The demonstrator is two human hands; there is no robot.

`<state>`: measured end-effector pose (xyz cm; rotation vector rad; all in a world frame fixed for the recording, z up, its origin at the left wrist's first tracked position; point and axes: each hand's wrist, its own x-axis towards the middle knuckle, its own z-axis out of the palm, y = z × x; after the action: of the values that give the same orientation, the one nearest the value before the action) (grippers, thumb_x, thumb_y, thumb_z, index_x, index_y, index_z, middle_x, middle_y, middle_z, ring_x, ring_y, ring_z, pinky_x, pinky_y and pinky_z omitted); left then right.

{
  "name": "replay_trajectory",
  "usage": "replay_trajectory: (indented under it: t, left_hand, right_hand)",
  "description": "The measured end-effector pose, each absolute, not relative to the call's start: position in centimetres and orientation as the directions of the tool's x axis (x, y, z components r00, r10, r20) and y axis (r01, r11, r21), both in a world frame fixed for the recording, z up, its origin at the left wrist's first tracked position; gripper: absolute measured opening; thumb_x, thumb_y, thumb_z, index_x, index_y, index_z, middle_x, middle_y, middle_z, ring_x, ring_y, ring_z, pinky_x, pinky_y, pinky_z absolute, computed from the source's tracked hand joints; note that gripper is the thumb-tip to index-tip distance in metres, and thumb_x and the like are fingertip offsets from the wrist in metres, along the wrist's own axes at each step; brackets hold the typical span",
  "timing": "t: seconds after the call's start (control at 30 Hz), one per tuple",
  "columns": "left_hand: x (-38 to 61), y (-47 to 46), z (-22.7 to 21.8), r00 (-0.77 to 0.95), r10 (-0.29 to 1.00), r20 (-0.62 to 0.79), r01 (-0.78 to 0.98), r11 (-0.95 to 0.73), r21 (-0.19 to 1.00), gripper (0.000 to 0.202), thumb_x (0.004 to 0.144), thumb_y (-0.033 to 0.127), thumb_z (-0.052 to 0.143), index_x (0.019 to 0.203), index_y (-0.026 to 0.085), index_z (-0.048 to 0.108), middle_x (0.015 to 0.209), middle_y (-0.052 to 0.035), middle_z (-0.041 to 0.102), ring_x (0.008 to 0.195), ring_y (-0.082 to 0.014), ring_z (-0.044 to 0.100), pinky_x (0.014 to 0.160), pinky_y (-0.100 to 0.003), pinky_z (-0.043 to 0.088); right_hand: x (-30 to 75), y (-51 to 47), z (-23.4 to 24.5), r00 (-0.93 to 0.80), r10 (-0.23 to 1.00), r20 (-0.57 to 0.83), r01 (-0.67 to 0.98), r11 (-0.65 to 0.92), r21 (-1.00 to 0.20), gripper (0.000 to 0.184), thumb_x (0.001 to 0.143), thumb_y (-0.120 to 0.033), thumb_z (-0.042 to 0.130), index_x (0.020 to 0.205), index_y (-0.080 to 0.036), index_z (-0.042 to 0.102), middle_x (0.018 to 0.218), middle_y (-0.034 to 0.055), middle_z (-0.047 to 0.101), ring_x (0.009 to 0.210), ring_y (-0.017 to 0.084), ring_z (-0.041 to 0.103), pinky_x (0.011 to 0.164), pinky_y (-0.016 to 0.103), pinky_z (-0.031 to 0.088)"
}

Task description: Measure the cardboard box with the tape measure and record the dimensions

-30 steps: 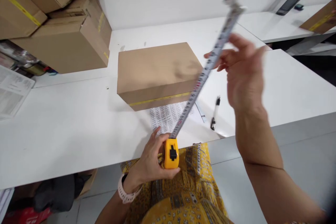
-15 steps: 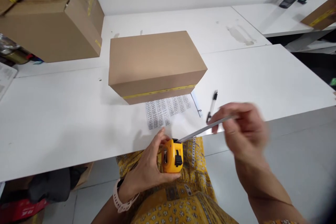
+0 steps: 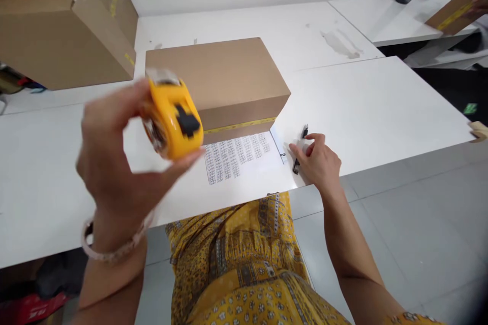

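My left hand [image 3: 114,152] is raised over the left part of the desk and closed around a yellow tape measure [image 3: 179,124]. The tape measure has a black slide button facing me, and no long stretch of blade shows. My right hand [image 3: 319,160] is low at the desk's front edge, thumb and fingers closed on either side of a pen [image 3: 296,166]. The pen lies on the desk, its middle partly covered by my fingers. Between my hands is a printed sheet [image 3: 251,167], its upper part behind a closed cardboard box [image 3: 224,73] with yellow tape.
Large cardboard boxes [image 3: 57,35] are stacked at the back left of the white desk [image 3: 366,106]. At far right, another person's hand [image 3: 481,2] is at a taped box [image 3: 450,15]. A dark item and a red one sit below the desk at left.
My left hand has lifted the tape measure up and left, in front of the box. My right hand has let go of the blade, which has run back in, and has moved to the pen.
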<state>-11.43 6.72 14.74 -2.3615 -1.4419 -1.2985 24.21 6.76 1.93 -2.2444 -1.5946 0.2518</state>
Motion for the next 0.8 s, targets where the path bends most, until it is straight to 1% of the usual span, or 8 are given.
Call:
replay_trajectory:
  t: [0.1,0.23,0.3,0.37,0.47,0.6,0.7,0.8]
  left_hand:
    - [-12.0,11.6,15.8,0.346,0.585,0.734,0.82,-0.569,0.067,0.088,0.074,0.041,0.088,0.15,0.024,0.05,0.144,-0.007,0.062,0.129,-0.0352,0.059,0.11,-0.056,0.048]
    - [-12.0,15.5,15.5,0.323,0.741,0.589,0.89,-0.45,0.078,0.067,0.082,0.042,0.077,0.144,0.025,0.058,0.145,-0.0081,0.063,0.127,-0.0367,0.062,0.104,-0.059,0.047]
    - [-11.7,15.5,15.1,0.323,0.751,0.576,0.889,-0.45,0.089,0.055,0.088,0.042,0.07,0.141,0.028,0.06,0.147,-0.0066,0.062,0.13,-0.0371,0.059,0.105,-0.06,0.045]
    - [-10.8,14.2,14.2,0.355,0.642,0.679,0.851,-0.523,0.05,0.052,0.091,0.037,0.069,0.141,0.025,0.06,0.147,-0.0092,0.062,0.133,-0.0372,0.056,0.109,-0.06,0.042]
    - [-8.0,10.9,11.5,0.48,0.43,0.764,0.674,-0.739,-0.008,0.045,0.092,0.023,0.07,0.135,0.014,0.061,0.128,-0.0137,0.071,0.122,-0.0315,0.064,0.104,-0.051,0.049]
    - [-3.4,6.8,6.3,0.79,0.403,0.462,0.459,-0.888,-0.01,0.023,0.101,0.027,0.057,0.114,0.011,0.068,0.108,-0.0104,0.077,0.087,-0.0197,0.072,0.076,-0.033,0.054]
    - [-1.1,4.9,4.0,0.857,0.484,0.175,0.501,-0.863,-0.069,0.051,0.104,0.047,0.053,0.128,0.003,0.063,0.131,-0.0218,0.069,0.084,-0.0212,0.072,0.065,-0.031,0.052]
    - [0.1,3.9,3.6,0.85,0.526,0.022,0.524,-0.839,-0.145,0.083,0.098,0.065,0.051,0.144,-0.004,0.05,0.152,-0.035,0.047,0.083,-0.024,0.072,0.063,-0.033,0.053]
  right_hand:
    - [24.2,7.2,1.8,0.214,0.975,0.065,0.926,-0.181,-0.331,0.038,0.098,-0.046,0.046,0.124,-0.021,0.057,0.086,0.009,0.072,0.075,0.027,0.064,0.063,0.034,0.038]
    - [24.9,6.8,2.1,0.21,0.973,0.091,0.854,-0.137,-0.502,0.036,0.094,-0.028,0.043,0.118,-0.018,0.068,0.082,0.0096,0.073,0.071,0.025,0.065,0.068,0.037,0.046]
    - [25.4,6.1,2.7,0.288,0.954,0.088,0.651,-0.127,-0.748,0.033,0.092,-0.028,0.047,0.111,-0.018,0.072,0.078,0.0069,0.073,0.071,0.023,0.068,0.07,0.038,0.051]
    - [25.9,5.0,3.6,0.336,0.938,0.084,0.354,-0.043,-0.934,0.028,0.092,-0.03,0.052,0.108,-0.021,0.074,0.084,0.0063,0.076,0.078,0.022,0.072,0.074,0.04,0.057]
    - [25.8,3.5,4.9,0.364,0.921,0.141,0.097,0.113,-0.989,0.023,0.086,-0.031,0.068,0.108,-0.025,0.073,0.097,0.0056,0.079,0.092,0.024,0.075,0.079,0.042,0.059]
    - [24.4,3.0,5.2,0.425,0.863,0.275,0.126,0.245,-0.961,0.023,0.079,-0.04,0.083,0.085,-0.025,0.066,0.068,-0.0019,0.069,0.062,0.016,0.066,0.064,0.033,0.055]
    - [22.8,3.7,4.2,0.38,0.897,0.225,0.082,0.21,-0.974,0.046,0.088,-0.07,0.062,0.078,-0.025,0.059,0.053,-0.0052,0.053,0.046,0.013,0.052,0.053,0.031,0.047]
    - [21.5,4.7,3.0,0.149,0.988,0.03,-0.03,0.035,-0.999,0.064,0.09,-0.083,0.04,0.107,-0.026,0.066,0.073,0.0017,0.068,0.07,0.019,0.069,0.072,0.039,0.057]
